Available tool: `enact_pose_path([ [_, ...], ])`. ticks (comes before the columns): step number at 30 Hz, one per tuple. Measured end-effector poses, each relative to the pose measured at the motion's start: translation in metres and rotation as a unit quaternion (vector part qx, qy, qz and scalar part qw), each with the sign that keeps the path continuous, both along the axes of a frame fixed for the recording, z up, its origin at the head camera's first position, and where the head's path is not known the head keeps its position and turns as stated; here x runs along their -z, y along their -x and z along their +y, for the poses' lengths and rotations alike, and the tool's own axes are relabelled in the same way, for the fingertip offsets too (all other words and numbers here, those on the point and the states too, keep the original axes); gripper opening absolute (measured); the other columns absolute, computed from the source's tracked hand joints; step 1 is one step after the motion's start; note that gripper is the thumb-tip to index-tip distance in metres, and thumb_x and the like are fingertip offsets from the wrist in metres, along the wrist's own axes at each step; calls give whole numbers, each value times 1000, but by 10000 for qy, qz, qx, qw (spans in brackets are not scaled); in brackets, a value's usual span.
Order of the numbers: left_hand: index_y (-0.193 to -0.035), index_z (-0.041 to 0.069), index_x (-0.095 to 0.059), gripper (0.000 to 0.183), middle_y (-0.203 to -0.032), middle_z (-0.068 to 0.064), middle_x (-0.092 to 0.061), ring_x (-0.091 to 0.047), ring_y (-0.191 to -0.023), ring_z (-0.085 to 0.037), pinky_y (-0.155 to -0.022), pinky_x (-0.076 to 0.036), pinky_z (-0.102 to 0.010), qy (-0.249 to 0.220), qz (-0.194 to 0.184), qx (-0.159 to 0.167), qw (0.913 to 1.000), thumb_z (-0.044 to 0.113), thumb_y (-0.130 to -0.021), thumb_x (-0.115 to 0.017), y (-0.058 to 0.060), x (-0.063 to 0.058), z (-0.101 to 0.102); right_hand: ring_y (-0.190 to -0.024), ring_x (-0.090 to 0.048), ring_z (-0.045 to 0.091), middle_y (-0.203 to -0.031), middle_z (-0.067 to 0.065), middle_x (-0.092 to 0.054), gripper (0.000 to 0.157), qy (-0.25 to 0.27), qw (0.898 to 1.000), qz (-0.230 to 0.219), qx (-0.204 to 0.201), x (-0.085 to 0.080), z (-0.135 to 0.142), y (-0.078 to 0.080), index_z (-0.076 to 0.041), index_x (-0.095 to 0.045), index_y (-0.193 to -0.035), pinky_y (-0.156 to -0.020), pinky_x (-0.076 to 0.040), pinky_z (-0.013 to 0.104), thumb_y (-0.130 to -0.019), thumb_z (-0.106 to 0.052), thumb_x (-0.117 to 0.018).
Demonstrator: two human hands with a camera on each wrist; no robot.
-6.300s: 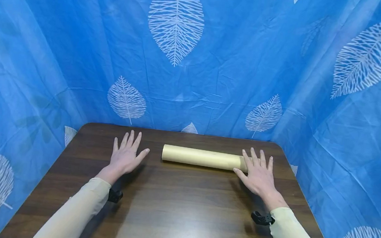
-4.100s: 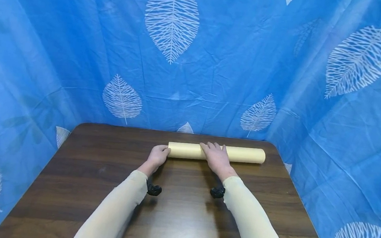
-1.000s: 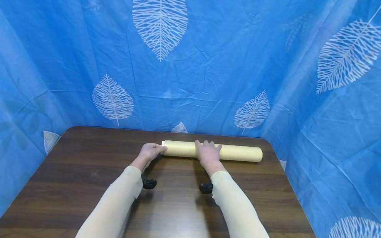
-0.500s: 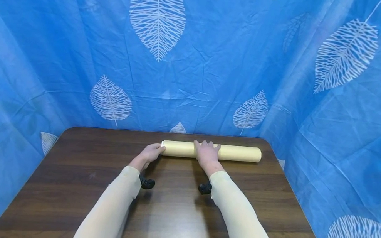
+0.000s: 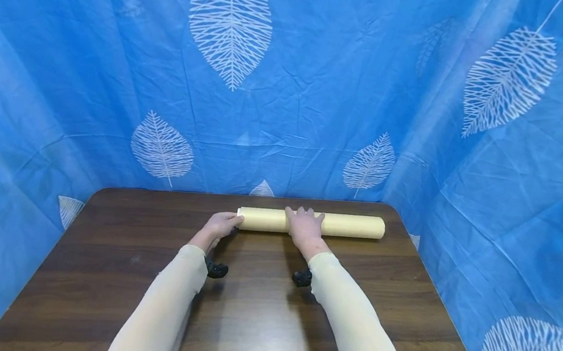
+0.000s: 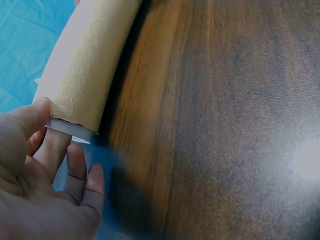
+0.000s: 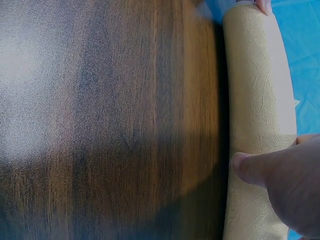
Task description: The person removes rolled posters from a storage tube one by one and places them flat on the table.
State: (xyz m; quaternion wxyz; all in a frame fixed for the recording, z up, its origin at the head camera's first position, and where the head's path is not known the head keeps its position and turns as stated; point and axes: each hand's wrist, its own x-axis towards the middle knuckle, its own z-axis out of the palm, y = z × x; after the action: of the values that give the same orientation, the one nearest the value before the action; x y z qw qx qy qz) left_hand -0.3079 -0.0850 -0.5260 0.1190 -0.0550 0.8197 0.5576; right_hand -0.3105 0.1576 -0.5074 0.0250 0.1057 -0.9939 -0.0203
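Note:
A long roll of pale yellow, finely wrinkled sheet (image 5: 353,226) lies crosswise near the back of the brown wooden table. My left hand (image 5: 221,224) is at its left end. In the left wrist view, the thumb presses the outside there while a finger reaches into the hollow end; the other fingers curl loosely below. A white inner edge (image 6: 70,128) sticks out a little from that end. Over the middle of the roll, my right hand (image 5: 304,225) grips it from above, with its thumb (image 7: 250,167) on the near side and several fingers over the far side.
The wooden table (image 5: 257,310) has a back edge just behind the roll. A blue curtain (image 5: 311,87) with white leaf prints hangs around the back and sides. Both forearms wear cream sleeves, with a dark wrist device (image 5: 217,270) at the left wrist.
At first both hands lay spread apart; they then came to the roll and took hold of it. The white edge has since come out at its left end. Little differs over the last second.

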Motion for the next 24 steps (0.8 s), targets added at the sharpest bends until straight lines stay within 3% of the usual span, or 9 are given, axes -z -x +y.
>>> enact_pose_path([
  [5,-131,-3,-66,38,-124,-17,-63,-58,-112,-31,-105,-47,-47,-506,-225,-156,9983,25,-105,-60,-3,-3,1,-130,-49,49,-134,19,-59,67,-12,10000,-18,-23,0,0,0,-22,-49,-147,-104,-32,76,-88,-19,-81],
  [11,-134,-5,-64,43,-132,-21,-61,-56,-121,-35,-110,-43,-50,-540,-296,-244,9978,25,-103,-64,-4,-6,-2,-130,-49,48,-134,19,-59,67,-18,10000,-45,-22,0,1,0,-22,-49,-148,-104,-32,75,-89,-19,-81],
  [14,-124,-3,-70,37,-105,-11,-67,-61,-101,-26,-105,-47,-49,-453,-279,-444,9976,26,-100,-69,-3,-6,-3,-129,-49,48,-134,19,-60,67,4,10000,-6,-33,0,1,0,-21,-50,-147,-104,-33,76,-88,-19,-82],
  [16,-111,-1,-73,31,-80,-1,-58,-55,-79,-20,-99,-49,-47,-400,-303,-592,9970,27,-97,-72,-1,-5,-3,-130,-49,48,-134,19,-59,68,3,10000,-10,-36,0,1,0,-21,-49,-147,-104,-32,76,-88,-19,-81],
  [19,-99,-1,-69,30,-68,3,-45,-45,-69,-18,-97,-49,-47,-364,-359,-664,9965,29,-95,-75,0,-4,-4,-130,-49,48,-134,19,-59,68,15,10000,15,-32,0,1,-1,-21,-49,-148,-104,-33,76,-88,-19,-82],
  [21,-103,-1,-70,32,-76,1,-52,-51,-77,-19,-101,-48,-48,-322,-386,-601,9969,30,-95,-74,0,-3,-4,-131,-48,48,-135,19,-59,68,2,10000,-13,-25,0,1,-1,-22,-48,-149,-105,-32,75,-89,-19,-81],
  [24,-121,-3,-68,40,-104,-8,-62,-57,-100,-25,-106,-46,-50,-330,-413,-396,9978,31,-99,-69,-2,-3,-7,-132,-47,48,-136,19,-59,68,5,10000,-41,-18,0,1,-2,-22,-48,-150,-105,-31,75,-90,-17,-79],
])
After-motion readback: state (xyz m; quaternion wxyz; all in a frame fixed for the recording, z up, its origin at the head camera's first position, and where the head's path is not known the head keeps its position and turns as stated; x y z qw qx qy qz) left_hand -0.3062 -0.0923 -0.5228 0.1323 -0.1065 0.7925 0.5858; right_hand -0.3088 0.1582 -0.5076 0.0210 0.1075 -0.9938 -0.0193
